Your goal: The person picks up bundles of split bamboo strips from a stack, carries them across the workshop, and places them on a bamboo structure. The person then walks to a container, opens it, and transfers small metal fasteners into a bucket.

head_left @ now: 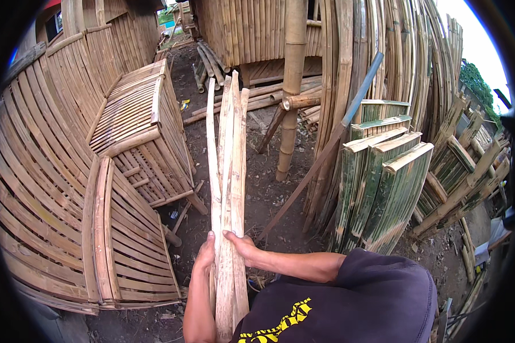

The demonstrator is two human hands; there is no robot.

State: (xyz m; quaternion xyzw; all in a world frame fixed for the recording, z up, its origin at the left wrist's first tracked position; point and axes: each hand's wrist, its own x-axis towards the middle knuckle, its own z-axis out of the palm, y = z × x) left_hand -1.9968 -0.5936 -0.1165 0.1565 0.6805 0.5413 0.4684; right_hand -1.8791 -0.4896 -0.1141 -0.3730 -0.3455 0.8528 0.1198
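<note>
A bundle of several long, pale bamboo slats (228, 177) points away from my body, its near end by my shirt. My left hand (204, 252) grips its left side, thumb up along the edge. From the right, my right hand (244, 249) closes on the same bundle, its thumb lying across the top face. Most of the fingers of both hands are hidden beneath or behind the slats. One slat on the left bows slightly away from the others toward its far end.
Slatted bamboo furniture (131, 114) stands close on the left. Green bamboo panels (383, 183) lean at the right, beside a slanting pole (326, 143) with a blue end. A thick bamboo post (293, 68) rises ahead. Bamboo poles (257, 100) lie across the dirt ground (274, 200).
</note>
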